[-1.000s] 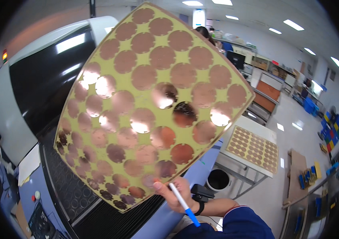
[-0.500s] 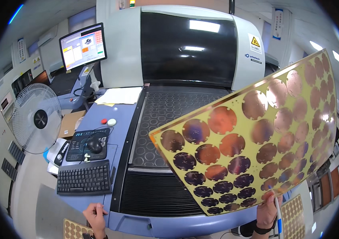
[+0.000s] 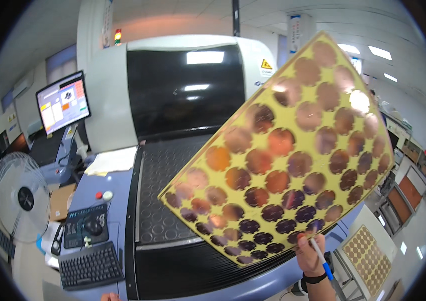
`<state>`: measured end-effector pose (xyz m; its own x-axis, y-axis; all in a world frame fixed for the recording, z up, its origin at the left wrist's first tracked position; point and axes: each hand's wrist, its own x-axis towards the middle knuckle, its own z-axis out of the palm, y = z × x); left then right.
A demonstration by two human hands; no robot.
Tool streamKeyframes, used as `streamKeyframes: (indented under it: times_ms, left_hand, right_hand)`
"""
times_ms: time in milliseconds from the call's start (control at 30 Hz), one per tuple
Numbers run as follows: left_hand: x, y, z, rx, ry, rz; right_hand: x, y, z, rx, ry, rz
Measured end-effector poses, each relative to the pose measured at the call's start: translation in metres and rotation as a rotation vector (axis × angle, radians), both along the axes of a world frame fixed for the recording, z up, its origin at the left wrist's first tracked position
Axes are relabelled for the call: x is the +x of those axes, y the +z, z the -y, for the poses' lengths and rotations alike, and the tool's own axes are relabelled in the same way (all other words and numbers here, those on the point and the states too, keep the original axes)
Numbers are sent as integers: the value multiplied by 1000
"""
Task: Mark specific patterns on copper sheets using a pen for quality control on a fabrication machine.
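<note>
Before a pale machine (image 3: 107, 95), the right hand (image 3: 307, 257) clamps a copper-dotted panel (image 3: 279, 165) and pen (image 3: 322, 260); left hand (image 3: 110, 297), mostly cropped, can't be judged.

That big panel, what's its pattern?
The panel is yellow with coppery and dark polka dots; head view.

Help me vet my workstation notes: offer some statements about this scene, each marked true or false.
1. The bare right hand holds a yellow rectangular panel with copper-coloured discs. True.
2. The slim white-and-blue pen lies loose. False: it is in the right hand.
3. The black computer mouse sits on the black rectangular keyboard. False: it sits on the dark mat beyond the keyboard.
4. A second yellow disc-patterned panel lies on a pale table. True.
</note>
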<state>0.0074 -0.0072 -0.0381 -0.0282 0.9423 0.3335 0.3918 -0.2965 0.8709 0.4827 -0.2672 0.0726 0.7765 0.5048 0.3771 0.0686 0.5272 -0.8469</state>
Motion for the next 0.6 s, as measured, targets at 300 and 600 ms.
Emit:
streamKeyframes:
  times_ms: [300, 600]
  left_hand:
    - [5, 10, 6, 37, 30, -108]
    - [-1, -7, -4, 28, 11, 12]
  right_hand:
    - [-8, 5, -1, 2, 99, -56]
    - [-28, 34, 2, 169, 270, -466]
